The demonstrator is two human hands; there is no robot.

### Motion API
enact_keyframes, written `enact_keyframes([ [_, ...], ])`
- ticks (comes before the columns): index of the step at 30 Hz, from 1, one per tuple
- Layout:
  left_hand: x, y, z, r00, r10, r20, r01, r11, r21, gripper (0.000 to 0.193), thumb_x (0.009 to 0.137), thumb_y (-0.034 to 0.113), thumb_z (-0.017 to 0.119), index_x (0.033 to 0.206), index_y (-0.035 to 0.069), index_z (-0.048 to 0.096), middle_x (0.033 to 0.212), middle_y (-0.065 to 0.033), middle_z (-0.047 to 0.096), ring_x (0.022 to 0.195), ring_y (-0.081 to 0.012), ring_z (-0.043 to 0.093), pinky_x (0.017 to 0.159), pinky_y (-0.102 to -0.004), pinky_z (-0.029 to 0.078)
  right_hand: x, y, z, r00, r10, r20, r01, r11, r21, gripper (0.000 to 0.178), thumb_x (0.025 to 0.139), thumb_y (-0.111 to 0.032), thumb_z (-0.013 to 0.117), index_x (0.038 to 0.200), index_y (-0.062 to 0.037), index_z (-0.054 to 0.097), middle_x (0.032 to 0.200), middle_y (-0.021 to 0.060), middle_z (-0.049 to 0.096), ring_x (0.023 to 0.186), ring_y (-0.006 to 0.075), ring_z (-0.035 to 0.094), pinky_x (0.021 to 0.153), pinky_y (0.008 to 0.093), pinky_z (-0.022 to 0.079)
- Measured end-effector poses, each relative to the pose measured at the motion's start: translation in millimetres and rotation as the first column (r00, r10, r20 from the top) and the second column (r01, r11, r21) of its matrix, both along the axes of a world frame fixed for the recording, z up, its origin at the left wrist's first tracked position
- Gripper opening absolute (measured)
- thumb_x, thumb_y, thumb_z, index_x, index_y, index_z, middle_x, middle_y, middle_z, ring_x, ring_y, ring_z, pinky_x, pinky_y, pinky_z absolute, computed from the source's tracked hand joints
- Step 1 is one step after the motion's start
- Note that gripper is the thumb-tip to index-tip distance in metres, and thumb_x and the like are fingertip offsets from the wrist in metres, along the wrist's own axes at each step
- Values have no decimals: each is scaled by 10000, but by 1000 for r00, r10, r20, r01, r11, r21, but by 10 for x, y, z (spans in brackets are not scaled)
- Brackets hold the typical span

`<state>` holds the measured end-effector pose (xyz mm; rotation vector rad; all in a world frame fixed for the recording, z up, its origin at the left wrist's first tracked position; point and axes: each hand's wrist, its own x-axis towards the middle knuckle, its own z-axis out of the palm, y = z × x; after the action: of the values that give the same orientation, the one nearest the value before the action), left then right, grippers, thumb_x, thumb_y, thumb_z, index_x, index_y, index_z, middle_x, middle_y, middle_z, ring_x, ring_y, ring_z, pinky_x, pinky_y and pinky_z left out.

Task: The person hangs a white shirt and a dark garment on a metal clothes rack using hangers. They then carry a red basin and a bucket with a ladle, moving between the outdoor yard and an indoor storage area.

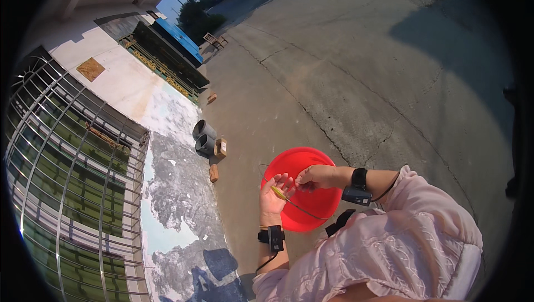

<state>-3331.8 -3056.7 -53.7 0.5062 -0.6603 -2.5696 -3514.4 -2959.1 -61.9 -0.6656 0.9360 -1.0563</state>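
A red plastic bucket point(303, 221) is in front of my body, with a thin wire handle point(305, 211) that has a yellow grip. My left hand point(272, 202) is palm up at the bucket's left side, the yellow grip point(279, 193) lying across it beneath loosely curled fingers. Over the bucket's mouth, close to the left fingertips, is my right hand point(314, 178). Its fingers are pressed together, and anything between them is too small to make out. The far part of the bucket's inside shows plain red; the hands cover some of the rest.
Two grey buckets point(204, 145), a small cardboard box point(221, 148) and a brick point(214, 173) stand along the peeling wall point(172, 191) at left. Metal window bars point(72, 174) cover the wall's near part. Cracked concrete point(328, 90) stretches ahead and right. A wooden chair point(216, 40) is farther off.
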Motion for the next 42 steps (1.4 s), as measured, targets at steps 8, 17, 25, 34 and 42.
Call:
enact_keyframes([
  [8, -939, -3101, -363, 989, 73, 133, -69, 997, -29, 132, 816, 175, 540, 828, 52, 585, 952, -117, 619, 871, -253, 587, 755, -417, 476, -2100, -1747, 1037, 938, -176, -297, 64, 934, -351, 116, 817, -117, 585, 796, -13, 631, 738, 41, 616, 672, 112, 562, 611, 247, 452],
  [17, -1764, -6124, -478, 973, 77, 217, -85, 996, 25, 88, 796, 148, 558, 775, 67, 586, 880, -98, 634, 805, -237, 593, 739, -396, 465, -4833, -2996, 904, 782, -522, -341, 511, 850, -128, 327, 835, -232, 537, 1115, -65, 542, 923, 124, 617, 733, 222, 607, 619, 310, 495],
  [25, -2344, -8602, -594, 811, 275, 516, -275, 958, -78, 211, 847, 228, 544, 700, 103, 459, 493, 38, 309, 408, -82, 290, 397, -229, 243, -6438, -5562, 705, -341, 64, -938, 512, 850, -128, 283, 754, -253, 571, 677, 18, 596, 593, 137, 525, 538, 271, 505, 519, 363, 426],
  [34, -3419, -11191, -218, 831, 463, 308, -413, 885, -216, 190, 883, 238, 496, 765, 90, 513, 557, 8, 418, 484, -114, 405, 432, -236, 332, -6364, -10288, 470, -115, -410, -905, -201, 902, -383, 395, 734, -187, 590, 1102, -48, 548, 1018, 156, 570, 963, 308, 536, 817, 357, 437],
  [42, -5243, -13827, 78, 969, 245, 6, -234, 931, -280, 210, 833, 50, 477, 1028, 71, 555, 1158, -116, 523, 986, -278, 566, 716, -405, 547, -6091, -13873, 468, 478, -33, -878, -424, 866, -264, 483, 810, -289, 561, 1209, -36, 462, 1079, 140, 568, 927, 233, 566, 784, 325, 461],
])
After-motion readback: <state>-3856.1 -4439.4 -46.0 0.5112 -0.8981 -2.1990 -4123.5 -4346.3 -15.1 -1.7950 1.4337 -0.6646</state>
